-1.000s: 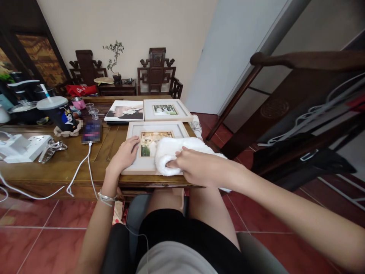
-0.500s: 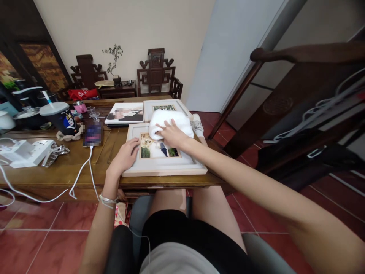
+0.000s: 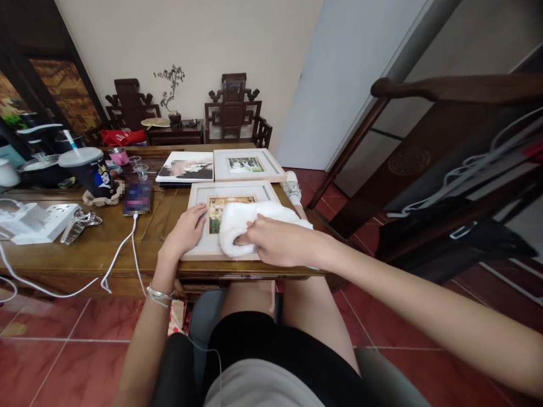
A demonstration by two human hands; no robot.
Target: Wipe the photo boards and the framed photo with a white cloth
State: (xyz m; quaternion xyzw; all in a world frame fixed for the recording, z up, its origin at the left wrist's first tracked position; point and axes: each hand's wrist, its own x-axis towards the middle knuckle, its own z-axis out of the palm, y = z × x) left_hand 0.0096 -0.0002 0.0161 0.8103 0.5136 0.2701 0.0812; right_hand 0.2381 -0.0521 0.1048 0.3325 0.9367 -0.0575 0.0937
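A pale picture frame [image 3: 206, 250] lies flat on the wooden table at its front edge, with a photo [image 3: 214, 213] inside a wide light mat. My left hand [image 3: 185, 229] rests on the left side of this frame, fingers stretched out and holding nothing. A folded white towel [image 3: 258, 211] is gripped in my right hand [image 3: 282, 240], the fingers partly tucked into its fold. The towel lies over the right and front part of the frame and hides much of the photo. Beyond it lies a second framed photo [image 3: 245, 164], beside a white-edged picture panel [image 3: 186, 167].
To the left stand a dark cup with a straw [image 3: 91, 175], a phone [image 3: 136, 198] on a white cable, a power strip [image 3: 46, 223] and small clear cups [image 3: 141, 171]. A carved wooden chair [image 3: 407, 85] stands at the right. My legs are below the table edge.
My right hand has drawn the towel from the back of the frame toward its front right, uncovering the second framed photo. My left hand has stayed in place.
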